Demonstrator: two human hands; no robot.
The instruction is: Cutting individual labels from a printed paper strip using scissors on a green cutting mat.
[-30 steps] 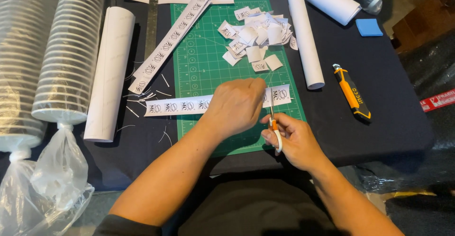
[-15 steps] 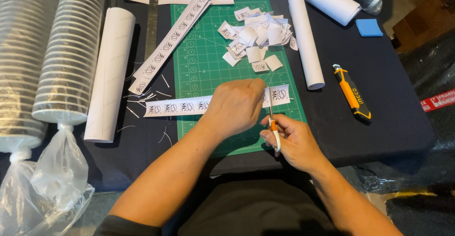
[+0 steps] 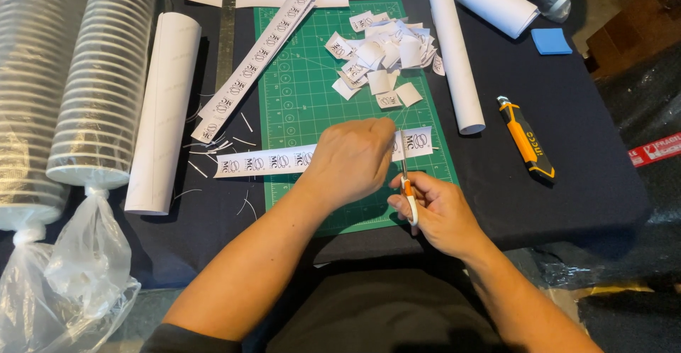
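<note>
My left hand pinches a long white paper strip printed with a row of small logos, holding it flat across a green cutting mat. My right hand grips small scissors with orange and white handles. Their blades point up at the strip just right of my left fingers. A short end of the strip sticks out to the right of the blades. A heap of cut paper squares lies at the far part of the mat.
A second printed strip lies diagonally beside a metal ruler. Rolled white sheets flank the mat. An orange utility knife and a blue pad lie right. Bagged stacks of cups stand left.
</note>
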